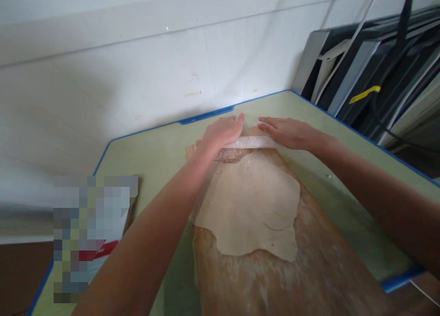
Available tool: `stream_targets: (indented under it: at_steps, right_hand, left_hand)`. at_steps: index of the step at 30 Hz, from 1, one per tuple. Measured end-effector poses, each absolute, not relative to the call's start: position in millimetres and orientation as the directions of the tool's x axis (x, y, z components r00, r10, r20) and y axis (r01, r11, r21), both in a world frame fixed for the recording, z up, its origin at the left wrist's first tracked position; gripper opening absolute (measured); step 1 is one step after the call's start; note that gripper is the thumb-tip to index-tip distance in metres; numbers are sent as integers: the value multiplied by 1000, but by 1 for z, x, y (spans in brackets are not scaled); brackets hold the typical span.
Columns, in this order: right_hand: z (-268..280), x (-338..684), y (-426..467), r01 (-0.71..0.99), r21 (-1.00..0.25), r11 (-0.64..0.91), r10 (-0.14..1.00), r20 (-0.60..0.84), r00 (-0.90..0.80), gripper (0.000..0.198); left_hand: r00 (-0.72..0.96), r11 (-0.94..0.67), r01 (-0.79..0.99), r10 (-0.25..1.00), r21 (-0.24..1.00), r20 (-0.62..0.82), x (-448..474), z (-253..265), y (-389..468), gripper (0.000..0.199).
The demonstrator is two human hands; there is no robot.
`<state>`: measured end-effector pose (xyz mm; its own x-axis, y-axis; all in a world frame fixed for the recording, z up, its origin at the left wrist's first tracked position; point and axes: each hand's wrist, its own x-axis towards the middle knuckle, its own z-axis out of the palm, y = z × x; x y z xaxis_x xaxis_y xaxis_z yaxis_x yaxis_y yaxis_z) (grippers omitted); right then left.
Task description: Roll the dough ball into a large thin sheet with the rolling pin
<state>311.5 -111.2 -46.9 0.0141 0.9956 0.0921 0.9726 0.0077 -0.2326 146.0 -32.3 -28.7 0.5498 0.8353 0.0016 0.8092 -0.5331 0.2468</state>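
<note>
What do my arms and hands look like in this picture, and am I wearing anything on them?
Your left hand and right hand are ungloved, and no watch or bracelet shows at either wrist. The left forearm and right forearm are bare, with no sleeve in view. Some fingers are hidden, so I can't rule out a ring.
</note>
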Motion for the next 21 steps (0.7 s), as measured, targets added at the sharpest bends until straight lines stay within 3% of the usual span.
stream_targets:
  at_steps: [4,8,15,21]
  right_hand:
    - [-48,317,-104,972,-230,38,998,65,-23,60]
    - [-46,311,-114,981,-190,-29,995,84,45,57]
    - [-40,285,-154,1000,9,28,986,165,-29,48]
    - [-37,267,-185,999,-25,-42,977,208,46,50]
  left_hand:
    - [522,-512,821,852,255,29,149,-29,-29,65]
    - [487,-481,846,873,228,33,146,-26,-40,65]
    - [498,-510,853,859,110,119,133,-26,-72,59]
    - [534,-561,824,815,78,225,120,-28,-98,55]
